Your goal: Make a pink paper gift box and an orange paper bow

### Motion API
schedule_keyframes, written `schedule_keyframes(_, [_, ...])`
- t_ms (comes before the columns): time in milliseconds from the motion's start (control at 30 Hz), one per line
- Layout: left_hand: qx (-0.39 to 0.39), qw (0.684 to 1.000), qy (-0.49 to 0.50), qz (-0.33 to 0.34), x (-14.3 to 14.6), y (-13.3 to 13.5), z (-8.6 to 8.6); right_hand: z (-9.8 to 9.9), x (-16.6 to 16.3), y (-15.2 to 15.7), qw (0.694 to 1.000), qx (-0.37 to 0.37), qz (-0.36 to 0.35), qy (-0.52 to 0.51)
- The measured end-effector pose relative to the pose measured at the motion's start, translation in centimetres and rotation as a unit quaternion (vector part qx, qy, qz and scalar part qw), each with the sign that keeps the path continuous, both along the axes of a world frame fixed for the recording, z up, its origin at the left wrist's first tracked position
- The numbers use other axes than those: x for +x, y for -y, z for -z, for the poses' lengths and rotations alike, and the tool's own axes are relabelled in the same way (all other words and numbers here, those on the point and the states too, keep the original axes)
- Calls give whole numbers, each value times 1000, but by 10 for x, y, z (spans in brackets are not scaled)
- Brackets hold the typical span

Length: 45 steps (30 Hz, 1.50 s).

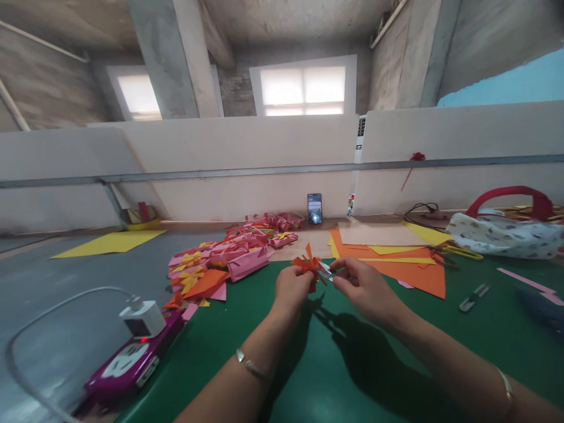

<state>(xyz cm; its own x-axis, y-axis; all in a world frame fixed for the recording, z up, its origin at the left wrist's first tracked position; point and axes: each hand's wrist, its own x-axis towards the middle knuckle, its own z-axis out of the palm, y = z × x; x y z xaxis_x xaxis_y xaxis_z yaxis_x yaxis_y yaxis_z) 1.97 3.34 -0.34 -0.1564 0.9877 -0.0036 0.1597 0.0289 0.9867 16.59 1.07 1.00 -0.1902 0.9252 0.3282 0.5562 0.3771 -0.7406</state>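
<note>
My left hand pinches an orange paper flower with narrow, pointed petals, held just above the green mat. Close beside it, the fingers of my right hand are closed on a small silvery-white object whose kind I cannot make out. That object's far end touches or overlaps the flower's right side. To the left of my hands is a heap of pink paper pieces, some bearing yellow flower shapes.
Orange paper sheets lie behind my right hand, with scissors next to them. A cutter is farther right, before a cloth basket. A phone stands at the back. Left are a purple power strip and white charger.
</note>
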Motion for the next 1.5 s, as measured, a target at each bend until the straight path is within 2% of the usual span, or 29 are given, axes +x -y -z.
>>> schedule_keyframes(133, [1,1000,-3,-1,-1,-1,3,-4,4,-1,998,36,17,44])
schedule_keyframes(400, [-34,998,36,38,0,0,4,-3,7,-4,999,21,-1,29])
schedule_keyframes(633, [-49,988,130,69,0,0,4,-2,5,-5,999,17,-12,48])
schedule_keyframes(800, [-75,972,214,55,-1,4,-3,2,6,-7,998,45,-35,41])
schedule_keyframes(967, [-103,956,274,25,-4,6,-8,2,6,-6,994,61,-19,93])
schedule_keyframes(1267, [-134,943,301,41,-3,9,-9,2,6,-5,989,92,-35,114])
schedule_keyframes(1500, [-142,944,299,18,-2,9,-10,2,7,-6,989,96,-31,109])
